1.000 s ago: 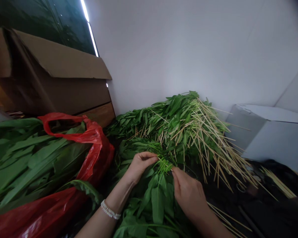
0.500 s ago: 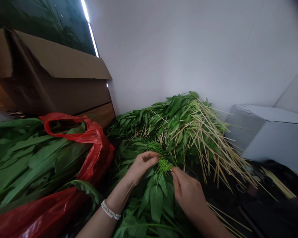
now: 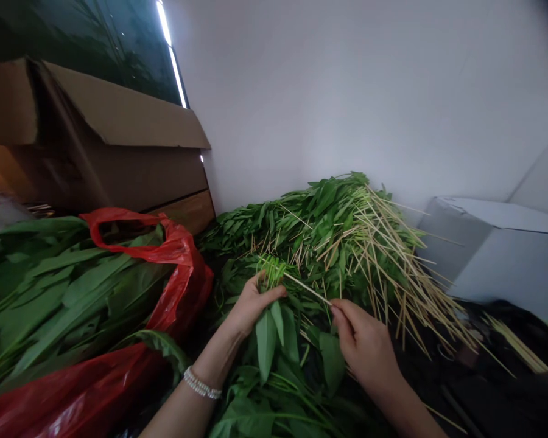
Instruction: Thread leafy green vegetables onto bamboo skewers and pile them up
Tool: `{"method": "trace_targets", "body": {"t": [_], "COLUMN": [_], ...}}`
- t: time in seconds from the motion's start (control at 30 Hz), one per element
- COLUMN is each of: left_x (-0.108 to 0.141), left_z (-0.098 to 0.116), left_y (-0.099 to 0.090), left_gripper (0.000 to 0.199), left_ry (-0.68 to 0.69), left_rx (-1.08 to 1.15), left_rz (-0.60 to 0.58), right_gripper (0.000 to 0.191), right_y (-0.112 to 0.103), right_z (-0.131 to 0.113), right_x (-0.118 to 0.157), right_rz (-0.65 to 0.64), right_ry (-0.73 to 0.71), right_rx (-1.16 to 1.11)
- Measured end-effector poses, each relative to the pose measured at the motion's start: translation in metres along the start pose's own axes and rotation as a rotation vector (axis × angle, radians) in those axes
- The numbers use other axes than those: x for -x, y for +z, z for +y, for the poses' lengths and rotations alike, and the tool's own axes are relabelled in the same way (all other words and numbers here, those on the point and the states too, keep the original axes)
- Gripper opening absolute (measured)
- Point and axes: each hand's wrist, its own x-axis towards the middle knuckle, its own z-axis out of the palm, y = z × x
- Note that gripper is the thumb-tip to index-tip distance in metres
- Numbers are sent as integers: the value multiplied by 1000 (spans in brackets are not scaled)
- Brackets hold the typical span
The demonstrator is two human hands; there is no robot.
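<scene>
Leafy greens (image 3: 265, 340) hang below my left hand (image 3: 251, 304), which is closed around their bunched light-green stems. A thin wooden skewer (image 3: 308, 289) runs out of those stems toward the right. Its outer end is pinched between the thumb and fingers of my right hand (image 3: 363, 340). Loose leaves (image 3: 265, 417) lie beneath both hands. Just beyond them rises a pile of skewered greens (image 3: 319, 207), with many bare stick ends (image 3: 393, 267) poking out to the right.
On the left, a red plastic bag (image 3: 182, 274) holds large green leaves (image 3: 64, 304). An open cardboard box (image 3: 128, 176) stands behind it. At the right is a white box (image 3: 520, 261), with loose skewers (image 3: 518, 344) in front. A pale wall (image 3: 347, 91) closes off the back.
My right hand has moved right and down, away from the left, and a length of skewer now shows between them. My left hand has shifted slightly left with the stems.
</scene>
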Motion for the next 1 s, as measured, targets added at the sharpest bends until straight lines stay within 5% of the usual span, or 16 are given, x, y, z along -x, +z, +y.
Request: {"method": "trace_targets", "body": {"t": [0.3,0.57,0.67,0.8,1.0], "left_x": [1,-1,0,0,-3], "left_z": [-16,-27,-22,-17,-22], "left_y": [2,-2,0,2,-1], "left_gripper": [31,35,30,30,30], "left_ry": [43,-98,-80,-63,-53], "left_rx": [-244,-299,-377,-380,-341], "left_rz": [-251,-249,-322,-383,-356], "right_gripper": [21,25,23,22,32], "right_y": [-14,-25,-34,-49,-58], "right_z": [0,-18,-16,12,80], "right_x": [-16,-44,-64,-112,-189], "right_rz": [244,58,103,269,313], "right_ry": [125,-110,-115,-83,73], "right_rx": [-17,95,47,57,262]}}
